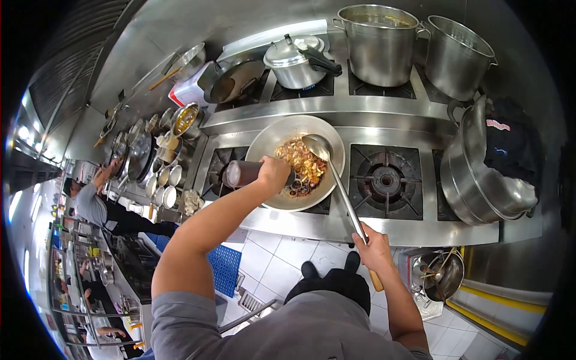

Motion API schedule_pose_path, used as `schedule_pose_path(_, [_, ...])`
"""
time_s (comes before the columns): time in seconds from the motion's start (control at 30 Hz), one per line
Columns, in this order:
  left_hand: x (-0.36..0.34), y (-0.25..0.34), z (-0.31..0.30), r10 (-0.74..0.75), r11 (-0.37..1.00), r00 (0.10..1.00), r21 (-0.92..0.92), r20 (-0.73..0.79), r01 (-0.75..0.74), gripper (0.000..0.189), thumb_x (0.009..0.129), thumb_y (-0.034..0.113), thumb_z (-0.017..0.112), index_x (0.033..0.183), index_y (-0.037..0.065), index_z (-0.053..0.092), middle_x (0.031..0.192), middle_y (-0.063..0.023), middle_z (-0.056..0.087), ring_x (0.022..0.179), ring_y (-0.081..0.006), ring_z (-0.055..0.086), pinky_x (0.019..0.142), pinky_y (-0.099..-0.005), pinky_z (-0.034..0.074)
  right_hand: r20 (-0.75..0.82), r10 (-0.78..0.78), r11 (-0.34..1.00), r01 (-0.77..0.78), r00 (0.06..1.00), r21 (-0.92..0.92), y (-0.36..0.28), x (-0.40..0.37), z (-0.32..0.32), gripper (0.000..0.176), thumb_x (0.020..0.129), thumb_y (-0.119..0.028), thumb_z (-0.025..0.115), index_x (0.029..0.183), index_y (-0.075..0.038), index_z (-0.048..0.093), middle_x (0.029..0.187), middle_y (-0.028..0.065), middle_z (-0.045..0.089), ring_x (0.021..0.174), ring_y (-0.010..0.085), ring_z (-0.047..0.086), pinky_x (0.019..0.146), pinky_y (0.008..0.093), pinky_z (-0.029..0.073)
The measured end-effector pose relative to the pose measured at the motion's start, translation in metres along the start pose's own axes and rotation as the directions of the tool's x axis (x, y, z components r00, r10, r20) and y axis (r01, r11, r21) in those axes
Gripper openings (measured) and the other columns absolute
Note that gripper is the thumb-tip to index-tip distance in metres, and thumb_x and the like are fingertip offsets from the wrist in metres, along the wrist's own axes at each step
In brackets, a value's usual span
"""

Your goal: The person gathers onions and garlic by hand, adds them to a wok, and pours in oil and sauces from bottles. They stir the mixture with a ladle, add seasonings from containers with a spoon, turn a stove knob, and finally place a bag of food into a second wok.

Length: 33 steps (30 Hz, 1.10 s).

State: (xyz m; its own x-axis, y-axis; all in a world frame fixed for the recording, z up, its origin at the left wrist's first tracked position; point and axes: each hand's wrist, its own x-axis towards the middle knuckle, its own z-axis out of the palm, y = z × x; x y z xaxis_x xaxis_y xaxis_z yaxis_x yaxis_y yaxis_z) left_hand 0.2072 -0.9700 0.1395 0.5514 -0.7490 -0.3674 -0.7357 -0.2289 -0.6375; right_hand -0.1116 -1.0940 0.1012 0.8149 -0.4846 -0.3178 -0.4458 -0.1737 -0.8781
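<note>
A wide metal pan sits on the front burners with browned, chopped food in it. Over the pan's left side, my left hand is closed around a bottle of dark reddish-brown contents, tilted on its side. The bottle's neck end points toward the food. My right hand grips the long handle of a ladle, low and to the right, past the stove's front edge. The ladle's bowl rests in the pan at the upper right of the food.
Behind stand a pressure cooker, a wok and two tall pots. A bare burner is right of the pan; large stacked pots stand beyond. Bowls line the left. A co-worker stands far left.
</note>
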Motion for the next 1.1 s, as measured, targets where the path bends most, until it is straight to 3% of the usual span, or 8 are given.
schedule_pose_path(0.3, [0.032,0.019,-0.017,0.013,0.999,1.000,0.042,-0.020,-0.013,0.047,0.061,0.040,0.089,0.097,0.013,0.076,0.090,-0.0035,0.075,0.084,-0.0222,0.073,0.074,-0.0440,0.055,0.005,0.019,0.999,-0.019,1.000,0.047,0.005,0.010,-0.026,0.039,0.092,-0.020,0.064,0.128,-0.007,0.062,0.065,0.0180,0.065,0.055,0.0328,0.065,0.058,0.0418,0.051])
schedule_pose_path(0.4, [0.036,0.017,-0.023,0.062,0.997,0.996,-0.039,0.063,-0.060,0.020,0.083,0.021,0.069,0.099,0.012,0.076,0.098,-0.0073,0.075,0.091,-0.0249,0.072,0.076,-0.0494,0.053,0.028,0.018,1.000,-0.018,0.999,0.022,0.012,0.015,-0.029,0.041,0.092,-0.023,0.064,0.130,-0.008,0.061,0.068,0.0180,0.066,0.057,0.0340,0.066,0.061,0.0425,0.053])
schedule_pose_path(0.5, [0.050,0.009,-0.014,0.002,0.997,0.997,-0.072,0.081,0.004,0.021,0.082,0.021,0.071,0.100,0.013,0.076,0.099,-0.0070,0.075,0.091,-0.0249,0.072,0.076,-0.0486,0.053,-0.001,-0.032,0.999,0.031,1.000,-0.040,0.031,0.024,-0.024,0.042,0.093,-0.026,0.062,0.131,-0.009,0.060,0.074,0.0184,0.068,0.065,0.0365,0.067,0.067,0.0445,0.053])
schedule_pose_path(0.63, [0.083,-0.009,0.040,-0.212,0.977,0.977,-0.015,-0.014,0.212,0.048,0.057,0.037,0.092,0.097,0.015,0.076,0.094,-0.0038,0.075,0.087,-0.0224,0.073,0.072,-0.0434,0.055,0.051,0.033,0.998,-0.030,0.998,-0.058,0.027,0.027,-0.029,0.043,0.093,-0.029,0.061,0.132,-0.010,0.060,0.082,0.0187,0.070,0.075,0.0400,0.068,0.076,0.0475,0.053])
schedule_pose_path(0.73, [0.072,-0.034,0.023,-0.216,0.975,0.969,-0.018,0.120,0.219,0.021,0.087,0.021,0.065,0.103,0.014,0.077,0.102,-0.0056,0.075,0.092,-0.0261,0.072,0.072,-0.0515,0.053,0.107,0.069,0.996,-0.063,0.992,-0.059,0.023,0.029,-0.034,0.044,0.093,-0.029,0.060,0.132,-0.008,0.059,0.081,0.0202,0.070,0.075,0.0412,0.068,0.076,0.0468,0.053])
schedule_pose_path(0.87, [0.057,-0.052,0.033,-0.249,0.967,0.953,-0.015,0.173,0.255,0.019,0.088,0.021,0.065,0.101,0.016,0.077,0.103,-0.0050,0.075,0.092,-0.0255,0.072,0.072,-0.0524,0.053,0.068,0.056,0.997,-0.052,0.996,-0.063,0.031,0.034,-0.029,0.041,0.094,-0.027,0.062,0.128,-0.005,0.060,0.068,0.0177,0.065,0.061,0.0332,0.067,0.062,0.0424,0.052])
schedule_pose_path(1.0, [0.022,-0.056,0.030,-0.219,0.975,0.960,-0.002,0.176,0.223,0.054,0.052,0.040,0.094,0.096,0.013,0.078,0.095,-0.0035,0.075,0.087,-0.0225,0.073,0.072,-0.0443,0.056,0.073,0.032,0.999,-0.031,0.997,-0.006,0.010,0.032,-0.034,0.034,0.095,-0.021,0.063,0.125,-0.005,0.062,0.056,0.0117,0.062,0.042,0.0217,0.063,0.043,0.0361,0.050])
schedule_pose_path(1.1, [-0.003,-0.051,0.031,-0.164,0.986,0.959,0.026,0.230,0.162,0.044,0.058,0.035,0.091,0.095,0.015,0.078,0.091,-0.0014,0.075,0.084,-0.0216,0.073,0.069,-0.0426,0.055,0.079,0.027,0.999,-0.025,0.997,-0.019,0.011,0.036,-0.032,0.039,0.095,-0.021,0.062,0.132,-0.007,0.060,0.056,0.0142,0.063,0.044,0.0233,0.064,0.046,0.0365,0.051])
